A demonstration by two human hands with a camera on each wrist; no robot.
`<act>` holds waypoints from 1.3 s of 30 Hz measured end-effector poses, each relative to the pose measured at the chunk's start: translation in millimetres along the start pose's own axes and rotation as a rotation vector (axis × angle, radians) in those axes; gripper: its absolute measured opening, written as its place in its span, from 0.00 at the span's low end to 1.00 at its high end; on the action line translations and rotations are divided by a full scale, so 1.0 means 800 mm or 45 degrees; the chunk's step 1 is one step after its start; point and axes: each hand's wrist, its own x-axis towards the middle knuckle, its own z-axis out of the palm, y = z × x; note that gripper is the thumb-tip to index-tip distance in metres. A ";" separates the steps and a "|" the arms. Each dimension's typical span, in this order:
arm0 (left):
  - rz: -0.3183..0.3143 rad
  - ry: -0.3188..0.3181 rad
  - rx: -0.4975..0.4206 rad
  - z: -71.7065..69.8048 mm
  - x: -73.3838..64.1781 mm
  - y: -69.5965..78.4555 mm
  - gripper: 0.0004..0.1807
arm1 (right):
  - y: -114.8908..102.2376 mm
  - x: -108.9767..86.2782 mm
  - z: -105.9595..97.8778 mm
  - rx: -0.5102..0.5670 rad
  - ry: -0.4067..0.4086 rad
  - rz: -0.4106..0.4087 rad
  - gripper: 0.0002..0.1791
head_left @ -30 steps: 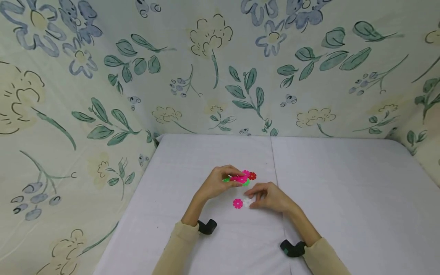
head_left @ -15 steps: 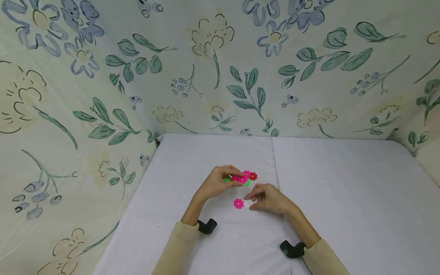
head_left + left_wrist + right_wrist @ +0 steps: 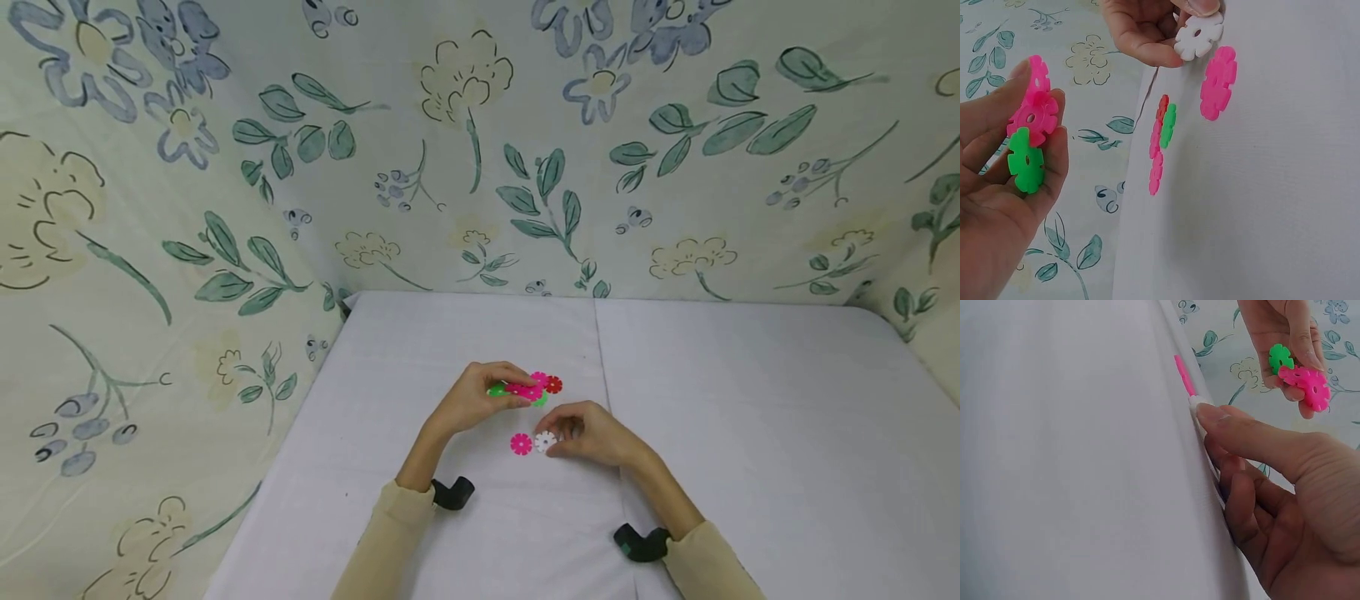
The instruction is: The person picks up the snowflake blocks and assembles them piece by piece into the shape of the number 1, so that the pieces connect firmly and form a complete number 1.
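My left hand point(image 3: 476, 398) grips a small joined cluster of notched plastic flower discs. In the left wrist view it consists of a green disc point(image 3: 1026, 160) slotted to pink discs point(image 3: 1033, 117), pinched between thumb and fingers. Lower and to the right, my right hand point(image 3: 596, 435) pinches a white notched disc point(image 3: 545, 442) by its edge between thumb and fingertip. Just left of the white disc, a pink disc point(image 3: 521, 444) lies on the white cloth. In the right wrist view the thumb covers most of the white disc.
Beyond the left hand, a red disc point(image 3: 1162, 107), a green disc point(image 3: 1169, 126) and pink discs point(image 3: 1155, 175) lie close together on the white-covered table point(image 3: 750, 417). A floral cloth point(image 3: 450, 167) hangs behind it. Each wrist wears a black mount point(image 3: 454, 493).
The white disc in my right hand has turned, so its round face now shows clearly to the head camera. My left hand and its cluster stay almost still.
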 end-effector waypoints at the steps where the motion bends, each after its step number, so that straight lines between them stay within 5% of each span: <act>1: 0.005 -0.003 -0.011 0.000 0.000 0.000 0.13 | 0.001 0.000 -0.001 0.005 -0.006 0.002 0.15; 12: 0.035 -0.061 -0.075 0.003 0.002 -0.001 0.14 | 0.000 -0.002 -0.007 0.072 0.142 0.115 0.17; 18: 0.056 -0.032 -0.108 0.002 0.001 0.000 0.14 | -0.010 -0.006 -0.019 0.318 0.280 0.157 0.22; 23: 0.036 -0.010 -0.139 0.000 0.001 0.001 0.13 | -0.018 -0.010 -0.027 0.460 0.356 0.072 0.22; 39: 0.051 -0.005 -0.161 0.002 0.001 -0.001 0.13 | -0.035 -0.009 -0.022 0.420 0.497 0.012 0.21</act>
